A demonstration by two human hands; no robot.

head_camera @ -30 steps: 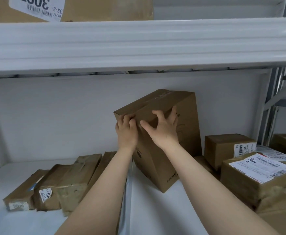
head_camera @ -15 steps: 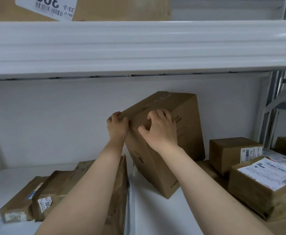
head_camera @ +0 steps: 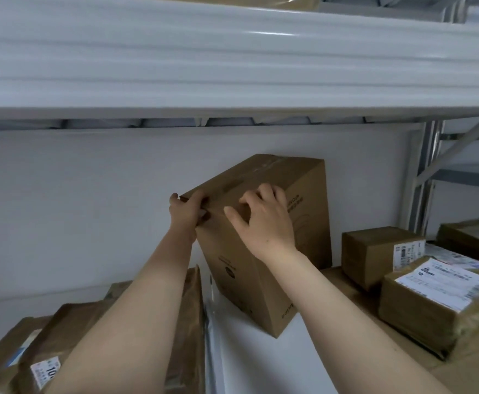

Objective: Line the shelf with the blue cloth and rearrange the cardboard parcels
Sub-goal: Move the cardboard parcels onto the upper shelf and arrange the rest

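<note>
Left hand [head_camera: 185,212] gripping tall parcel's [head_camera: 264,251] top corner, right hand [head_camera: 265,220] fingers curled over top edge

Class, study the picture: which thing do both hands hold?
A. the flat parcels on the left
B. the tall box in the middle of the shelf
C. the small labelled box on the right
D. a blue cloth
B: the left hand grips the top left corner of the tall box, and the right hand curls its fingers over the top edge.
</note>
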